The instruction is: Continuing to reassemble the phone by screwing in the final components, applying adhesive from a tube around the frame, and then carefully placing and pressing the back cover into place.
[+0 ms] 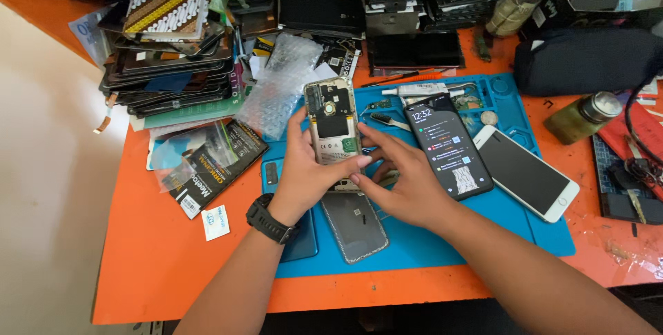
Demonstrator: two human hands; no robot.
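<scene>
Opened phone (333, 121) held up at centre, over the blue mat (483, 231).
Left hand (307, 169) fingers wrapped round it; right hand (404, 183) fingers spread, touching its lower edge; lit phone (447, 145) crowding at three o'clock; bare orange surface (173, 252) at seven o'clock.

An orange table (173, 252) carries a blue work mat (442, 238) at its middle. A stack of phone screens (169, 72) lies far left, a dark pouch (587, 59) far right, a small white sticker (216, 222) near left.
</scene>
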